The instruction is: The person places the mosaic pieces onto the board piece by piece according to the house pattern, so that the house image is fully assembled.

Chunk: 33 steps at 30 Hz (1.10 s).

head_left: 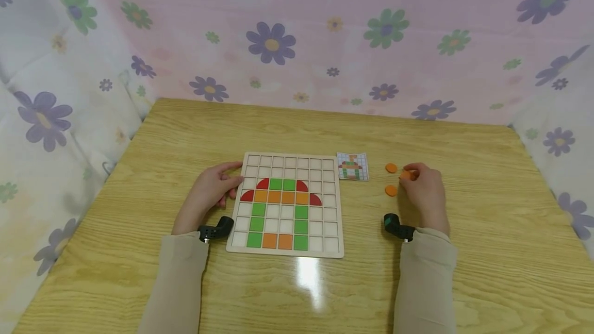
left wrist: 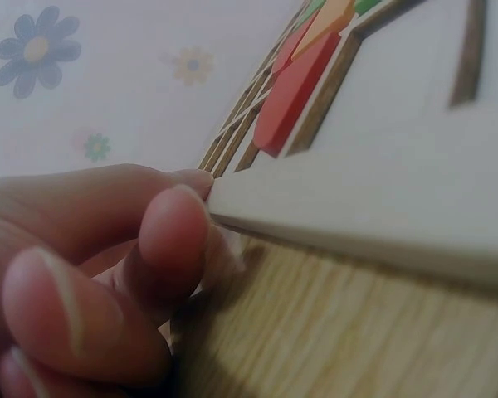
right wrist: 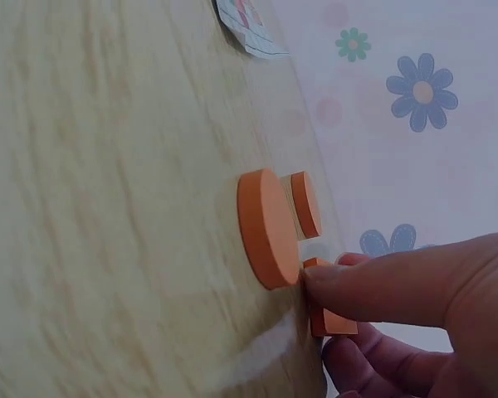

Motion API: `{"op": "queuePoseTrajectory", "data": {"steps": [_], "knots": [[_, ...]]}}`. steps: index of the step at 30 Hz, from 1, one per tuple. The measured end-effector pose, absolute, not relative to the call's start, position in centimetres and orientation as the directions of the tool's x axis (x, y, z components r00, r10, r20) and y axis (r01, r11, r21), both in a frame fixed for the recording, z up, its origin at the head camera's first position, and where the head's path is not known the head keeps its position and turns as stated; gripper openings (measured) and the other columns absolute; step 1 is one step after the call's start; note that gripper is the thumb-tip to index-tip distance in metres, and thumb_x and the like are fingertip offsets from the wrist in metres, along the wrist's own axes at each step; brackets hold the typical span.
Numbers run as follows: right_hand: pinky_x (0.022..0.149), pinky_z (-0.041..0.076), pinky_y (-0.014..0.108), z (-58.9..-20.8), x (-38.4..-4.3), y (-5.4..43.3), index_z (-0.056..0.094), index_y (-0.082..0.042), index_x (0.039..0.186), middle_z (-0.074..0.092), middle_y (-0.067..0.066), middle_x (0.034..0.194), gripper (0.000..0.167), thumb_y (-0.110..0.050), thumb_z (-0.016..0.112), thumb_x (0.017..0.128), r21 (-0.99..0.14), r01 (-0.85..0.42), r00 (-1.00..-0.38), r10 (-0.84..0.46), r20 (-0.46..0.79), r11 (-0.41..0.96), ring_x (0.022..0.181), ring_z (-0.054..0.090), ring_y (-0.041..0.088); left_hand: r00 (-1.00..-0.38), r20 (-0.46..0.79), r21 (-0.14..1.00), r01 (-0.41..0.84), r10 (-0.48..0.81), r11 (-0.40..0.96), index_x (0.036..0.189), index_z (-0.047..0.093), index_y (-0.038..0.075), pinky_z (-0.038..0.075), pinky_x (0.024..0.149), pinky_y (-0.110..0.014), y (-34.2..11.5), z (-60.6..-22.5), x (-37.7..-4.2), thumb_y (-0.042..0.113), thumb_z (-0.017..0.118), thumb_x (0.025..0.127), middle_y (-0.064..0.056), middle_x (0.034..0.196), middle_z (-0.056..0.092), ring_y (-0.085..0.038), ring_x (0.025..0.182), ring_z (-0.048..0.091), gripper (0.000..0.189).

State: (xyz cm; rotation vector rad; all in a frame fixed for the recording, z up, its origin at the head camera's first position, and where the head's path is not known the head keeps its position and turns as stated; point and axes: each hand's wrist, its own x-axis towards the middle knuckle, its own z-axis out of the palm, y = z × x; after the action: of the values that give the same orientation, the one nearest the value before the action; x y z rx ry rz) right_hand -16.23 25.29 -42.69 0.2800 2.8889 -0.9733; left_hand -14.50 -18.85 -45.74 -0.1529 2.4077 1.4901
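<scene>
A wooden grid board (head_left: 331, 229) lies on the table, with green, orange and red tiles set in its cells. My left hand (head_left: 211, 189) rests beside its left edge; fingertips (left wrist: 178, 220) touch the rim without wrapping round it. My right hand (head_left: 424, 189) pinches an orange tile (right wrist: 339, 323) with a straight edge and a corner between thumb and fingers, at the tabletop. The fingers partly cover that tile. Just left of it are two round orange pieces, a nearer disc (head_left: 391, 190) and a farther disc (head_left: 391, 168).
A small printed pattern card (head_left: 352, 167) lies against the board's upper right corner. Wood-grain table (head_left: 501, 210) extends around everything, and a flowered cloth (head_left: 320, 45) hangs behind it. Black wrist cameras sit at both cuffs.
</scene>
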Motion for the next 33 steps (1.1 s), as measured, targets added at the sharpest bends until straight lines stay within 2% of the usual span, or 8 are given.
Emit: {"op": "queuePoseTrajectory", "data": {"steps": [5,11,16,23,29,33], "knots": [[0.074,0.038,0.042,-42.7,-16.3,25.2,0.051,0.002,0.117,0.050,0.022,0.106,0.033,-0.015,0.051,0.088,-0.587,0.201,-0.979,0.144,-0.144,0.784,0.089,0.045,0.034,-0.947,-0.315,0.853,-0.252,0.066,0.458,0.128,0.047,0.027,0.044,0.038,-0.034,-18.8,-45.8,-14.5,0.034,0.059,0.086,-0.012,0.063,0.057,-0.016,0.036,0.041,0.044],[0.070,0.035,0.036,-42.9,-16.6,25.2,0.055,-0.003,0.117,0.050,0.017,0.105,0.032,-0.021,0.048,0.091,-0.617,0.239,-0.970,0.219,-0.109,0.750,0.090,0.045,0.031,-0.945,-0.320,0.849,-0.255,0.067,0.463,0.128,0.047,0.027,0.045,0.039,-0.033,-18.8,-45.8,-14.6,0.034,0.059,0.086,-0.012,0.064,0.058,-0.015,0.037,0.041,0.044],[0.071,0.036,0.035,-42.9,-16.7,25.2,0.053,-0.005,0.121,0.049,0.017,0.108,0.036,-0.024,0.047,0.092,-0.647,0.258,-0.964,0.240,-0.117,0.718,0.093,0.044,0.031,-0.945,-0.320,0.848,-0.255,0.065,0.465,0.128,0.047,0.027,0.045,0.039,-0.034,-18.7,-45.8,-14.6,0.034,0.059,0.086,-0.012,0.064,0.058,-0.015,0.037,0.041,0.044],[0.065,0.040,0.030,-42.7,-17.1,24.4,0.056,-0.008,0.116,0.052,0.011,0.101,0.034,-0.030,0.046,0.091,-0.688,0.265,-0.957,0.268,-0.105,0.676,0.082,0.047,0.023,-0.947,-0.315,0.851,-0.252,0.065,0.461,0.128,0.047,0.027,0.045,0.039,-0.034,-18.7,-45.8,-14.6,0.035,0.059,0.086,-0.012,0.064,0.058,-0.015,0.037,0.041,0.044],[0.067,0.043,0.026,-42.3,-17.5,22.7,0.057,-0.008,0.111,0.055,0.008,0.101,0.035,-0.034,0.052,0.088,-0.738,0.252,-0.953,0.293,-0.077,0.626,0.080,0.053,0.018,-0.950,-0.306,0.854,-0.243,0.067,0.460,0.128,0.047,0.026,0.044,0.039,-0.034,-18.7,-45.8,-14.7,0.034,0.059,0.086,-0.012,0.064,0.058,-0.016,0.036,0.042,0.044],[0.072,0.041,0.030,-42.3,-17.6,21.5,0.057,-0.009,0.111,0.056,0.009,0.102,0.034,-0.034,0.052,0.089,-0.740,0.204,-0.968,0.245,-0.055,0.641,0.086,0.051,0.022,-0.948,-0.310,0.852,-0.246,0.067,0.462,0.128,0.048,0.027,0.044,0.039,-0.034,-18.8,-45.8,-14.7,0.034,0.059,0.086,-0.012,0.064,0.058,-0.016,0.037,0.042,0.045]]}}
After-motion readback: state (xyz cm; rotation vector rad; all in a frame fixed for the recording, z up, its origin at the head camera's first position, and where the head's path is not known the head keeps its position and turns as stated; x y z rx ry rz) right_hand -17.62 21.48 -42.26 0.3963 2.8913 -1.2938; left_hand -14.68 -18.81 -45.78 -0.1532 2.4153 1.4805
